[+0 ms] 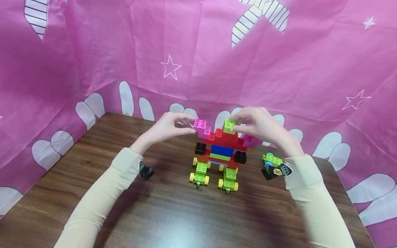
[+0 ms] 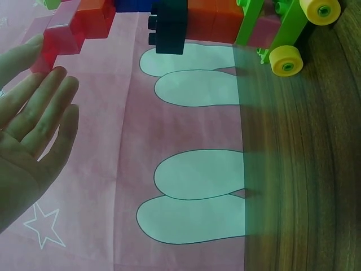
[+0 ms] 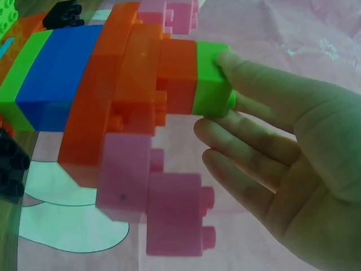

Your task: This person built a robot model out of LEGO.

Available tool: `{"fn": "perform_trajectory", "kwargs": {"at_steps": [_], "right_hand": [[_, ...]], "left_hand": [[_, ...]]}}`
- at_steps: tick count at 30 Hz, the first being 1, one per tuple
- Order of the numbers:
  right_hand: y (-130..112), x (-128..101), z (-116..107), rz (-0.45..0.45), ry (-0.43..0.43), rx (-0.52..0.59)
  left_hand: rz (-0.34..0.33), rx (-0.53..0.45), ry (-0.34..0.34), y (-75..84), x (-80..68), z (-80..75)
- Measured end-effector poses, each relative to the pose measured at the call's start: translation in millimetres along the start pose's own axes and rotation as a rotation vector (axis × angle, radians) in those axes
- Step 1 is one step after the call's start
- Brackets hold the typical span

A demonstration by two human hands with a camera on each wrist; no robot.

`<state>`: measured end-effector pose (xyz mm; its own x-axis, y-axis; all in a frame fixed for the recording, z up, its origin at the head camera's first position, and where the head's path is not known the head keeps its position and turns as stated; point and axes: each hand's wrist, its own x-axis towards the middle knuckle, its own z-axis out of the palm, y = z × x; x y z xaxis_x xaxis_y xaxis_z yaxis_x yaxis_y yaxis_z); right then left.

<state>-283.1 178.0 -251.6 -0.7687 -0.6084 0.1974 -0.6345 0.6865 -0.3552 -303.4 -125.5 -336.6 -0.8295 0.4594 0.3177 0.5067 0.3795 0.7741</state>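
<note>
A toy figure built of bricks stands on the table, with a red body [image 1: 229,139], a blue brick [image 1: 222,151] in the middle and wheeled green feet [image 1: 200,174]. My left hand [image 1: 168,130] pinches the outer pink brick [image 2: 63,28] of one raised arm between thumb and fingers. At the top, the thumb and forefinger of my right hand [image 1: 263,125] grip a small green brick [image 3: 211,79], which sits on a red one. The other right-hand fingers stay extended beside it in the right wrist view. Stepped pink bricks [image 3: 175,214] form the figure's other arm.
A small green and blue brick piece [image 1: 272,160] lies on the wooden table [image 1: 179,221] to the right, partly behind the right wrist's camera [image 1: 272,171]. Black bricks [image 1: 240,157] jut from the figure's sides. A pink patterned cloth [image 1: 194,36] hangs behind the table.
</note>
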Motion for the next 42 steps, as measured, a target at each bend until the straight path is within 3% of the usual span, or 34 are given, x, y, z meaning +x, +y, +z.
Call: {"fn": "perform_trajectory", "kwargs": {"at_steps": [12,21,35,42], "right_hand": [[1.9,-7.5,-5.8,0.022,0.002,0.016],[-2.6,-5.4,-8.3,0.010,0.007,-0.046],[-1.4,-9.0,-2.1,0.021,0.031,-0.031],[3.9,-21.7,-9.0,0.013,0.105,-0.016]], "left_hand": [[0.014,0.018,-0.008,3.0,0.2,-0.7],[0.014,0.009,-0.001,4.5,0.0,-1.7],[-0.005,-0.019,0.004,2.8,-1.8,0.3],[-0.011,0.001,-0.005,2.3,-3.0,2.3]]}}
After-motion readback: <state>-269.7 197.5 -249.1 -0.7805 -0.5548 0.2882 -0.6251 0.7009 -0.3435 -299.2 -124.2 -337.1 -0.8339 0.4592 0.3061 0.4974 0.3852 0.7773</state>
